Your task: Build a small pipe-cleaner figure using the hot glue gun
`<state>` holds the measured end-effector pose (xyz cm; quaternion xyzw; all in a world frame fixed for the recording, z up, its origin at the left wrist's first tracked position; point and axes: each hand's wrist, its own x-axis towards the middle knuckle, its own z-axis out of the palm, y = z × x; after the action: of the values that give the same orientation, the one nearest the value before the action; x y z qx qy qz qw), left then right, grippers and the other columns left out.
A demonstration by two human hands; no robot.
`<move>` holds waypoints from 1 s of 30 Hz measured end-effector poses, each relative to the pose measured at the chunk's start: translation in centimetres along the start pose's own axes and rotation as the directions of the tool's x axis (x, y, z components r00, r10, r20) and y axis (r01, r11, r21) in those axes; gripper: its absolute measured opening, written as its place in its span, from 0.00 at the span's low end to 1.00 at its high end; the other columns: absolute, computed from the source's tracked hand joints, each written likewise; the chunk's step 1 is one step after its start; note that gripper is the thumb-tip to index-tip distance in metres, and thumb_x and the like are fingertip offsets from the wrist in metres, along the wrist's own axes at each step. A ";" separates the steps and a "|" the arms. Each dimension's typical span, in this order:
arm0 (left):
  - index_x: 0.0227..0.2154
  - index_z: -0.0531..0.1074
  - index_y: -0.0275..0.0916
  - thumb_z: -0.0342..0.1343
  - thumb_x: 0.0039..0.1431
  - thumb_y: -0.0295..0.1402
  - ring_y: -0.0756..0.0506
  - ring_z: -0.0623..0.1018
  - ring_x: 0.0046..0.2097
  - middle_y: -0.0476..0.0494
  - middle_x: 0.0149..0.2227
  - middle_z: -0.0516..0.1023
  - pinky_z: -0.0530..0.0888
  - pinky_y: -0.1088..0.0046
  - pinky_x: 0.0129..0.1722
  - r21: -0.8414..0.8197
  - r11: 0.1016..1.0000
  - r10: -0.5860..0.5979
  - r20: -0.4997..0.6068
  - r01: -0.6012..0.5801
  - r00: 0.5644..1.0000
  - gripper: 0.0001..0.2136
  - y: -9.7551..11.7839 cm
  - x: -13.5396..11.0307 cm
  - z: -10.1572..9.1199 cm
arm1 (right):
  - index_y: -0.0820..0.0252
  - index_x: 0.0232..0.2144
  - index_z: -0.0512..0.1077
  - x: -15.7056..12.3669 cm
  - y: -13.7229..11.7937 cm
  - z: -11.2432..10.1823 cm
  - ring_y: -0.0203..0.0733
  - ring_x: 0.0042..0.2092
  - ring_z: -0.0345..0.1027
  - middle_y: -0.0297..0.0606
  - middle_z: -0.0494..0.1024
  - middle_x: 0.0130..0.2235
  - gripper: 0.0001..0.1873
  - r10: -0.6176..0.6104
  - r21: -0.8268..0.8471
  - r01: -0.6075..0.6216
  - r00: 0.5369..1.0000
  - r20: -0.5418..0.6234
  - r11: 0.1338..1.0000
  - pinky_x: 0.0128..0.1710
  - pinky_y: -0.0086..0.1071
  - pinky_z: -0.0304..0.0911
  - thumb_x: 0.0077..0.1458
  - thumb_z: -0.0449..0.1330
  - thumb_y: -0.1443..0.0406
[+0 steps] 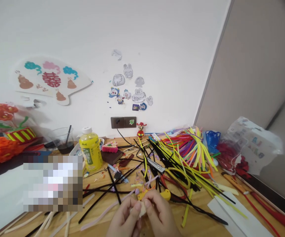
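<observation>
A: In the head view, what are the hands doing?
B: The left hand (124,218) and right hand (158,214) are pinching a small cream piece (142,210) — thumbs and forefingers clamping it, low over the table (198,227). They seem to be shaping it; that is probably calling for a light, steady pinch.
A: What is getting in the way?
B: Black stems (114,185) are criss-crossing the wood beyond, scissors (159,168) are lying nearby, and a yellow object (166,195) is sitting just behind the fingertips — crowding them.
</observation>
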<state>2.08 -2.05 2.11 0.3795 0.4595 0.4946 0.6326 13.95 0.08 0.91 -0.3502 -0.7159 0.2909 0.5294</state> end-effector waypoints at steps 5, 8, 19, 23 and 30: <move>0.21 0.60 0.39 0.61 0.37 0.53 0.60 0.52 0.12 0.60 0.12 0.61 0.46 0.83 0.14 -0.161 0.982 -0.095 0.021 0.097 0.995 0.23 0.2 0.3 -0.3 | 0.57 0.37 0.67 0.0 0.6 0.0 0.39 0.37 0.68 0.39 0.73 0.35 0.11 -0.014 0.069 0.009 0.998 0.061 0.998 0.37 0.29 0.62 0.59 0.46 0.62; 0.23 0.62 0.39 0.62 0.38 0.50 0.60 0.53 0.12 0.59 0.12 0.62 0.45 0.83 0.14 -0.244 0.960 -0.127 0.054 0.136 0.990 0.21 0.6 0.2 -0.4 | 0.57 0.42 0.66 0.1 0.7 -0.2 0.40 0.43 0.67 0.41 0.74 0.40 0.13 -0.011 0.085 0.002 0.995 0.099 0.996 0.43 0.30 0.61 0.60 0.45 0.63; 0.21 0.61 0.39 0.62 0.36 0.52 0.60 0.53 0.11 0.59 0.12 0.63 0.46 0.82 0.13 -0.166 0.976 -0.129 0.090 0.143 0.987 0.22 1.0 0.0 -0.5 | 0.60 0.35 0.70 1.2 0.3 -1.0 0.37 0.33 0.63 0.36 0.69 0.31 0.16 0.132 0.369 -0.200 0.970 0.203 0.908 0.34 0.29 0.59 0.51 0.57 0.54; 0.19 0.60 0.39 0.62 0.37 0.52 0.60 0.54 0.12 0.60 0.12 0.62 0.48 0.82 0.14 -0.076 0.997 0.015 0.053 -0.011 0.998 0.22 0.6 0.3 -0.5 | 0.60 0.32 0.72 1.4 0.0 -1.0 0.37 0.34 0.65 0.37 0.72 0.32 0.15 0.214 0.472 -0.300 0.950 0.227 0.829 0.35 0.29 0.59 0.48 0.60 0.54; 0.21 0.63 0.39 0.61 0.38 0.52 0.59 0.55 0.15 0.60 0.13 0.61 0.49 0.82 0.16 0.024 0.994 0.110 0.040 -0.111 0.993 0.21 0.4 0.1 -0.7 | 0.62 0.27 0.73 1.1 0.3 -0.6 0.36 0.31 0.66 0.36 0.75 0.28 0.15 0.302 0.574 -0.388 0.922 0.244 0.721 0.32 0.29 0.59 0.45 0.63 0.54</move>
<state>1.35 -1.83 2.28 0.4221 0.4320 0.5155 0.6079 14.37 1.16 1.42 -0.2666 -0.5382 0.6228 0.5014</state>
